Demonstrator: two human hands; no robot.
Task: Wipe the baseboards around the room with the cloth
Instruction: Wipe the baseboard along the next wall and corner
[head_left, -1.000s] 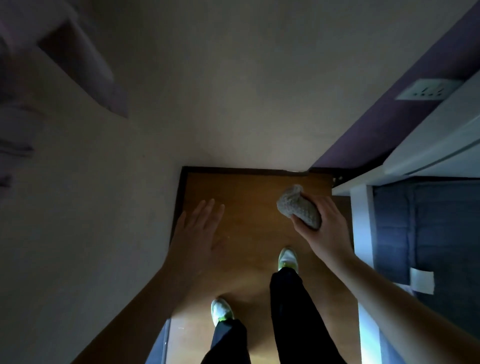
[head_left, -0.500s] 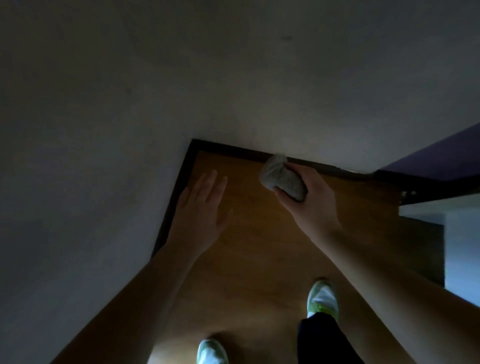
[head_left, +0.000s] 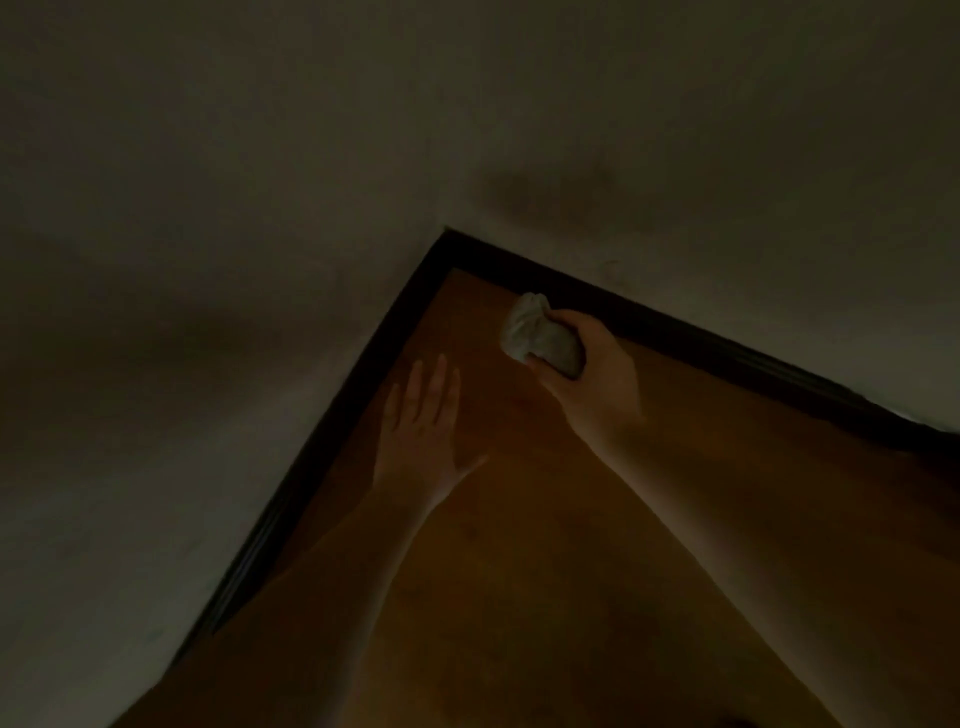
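You are looking down into a dim corner of the room; the pale walls (head_left: 260, 208) are filling the top and left of the view, and a darker smudge (head_left: 545, 192) is showing on the far wall just above the corner; the wooden floor (head_left: 519, 571) is spreading out from that corner toward you, brown and in shadow; the dark baseboards (head_left: 727, 353) are running along both edges of the floor, one strip going down the left edge and the other going off to the right, and the two are meeting at the far corner; your two bare forearms are reaching in from the bottom of the view toward that corner; your left hand (head_left: 421, 436) is lying open over the floor, palm down, fingers straight and close together, holding nothing, just beside the left baseboard; whether it is touching the floor cannot be told; your right hand (head_left: 592, 374) is gripping the cloth (head_left: 540, 335), fingers and thumb curled round it; the cloth is bunched into a pale grey wad and is sticking out ahead of your knuckles, near the far corner and just beside the right-hand baseboard; the dim light is hiding whether it is touching the strip.
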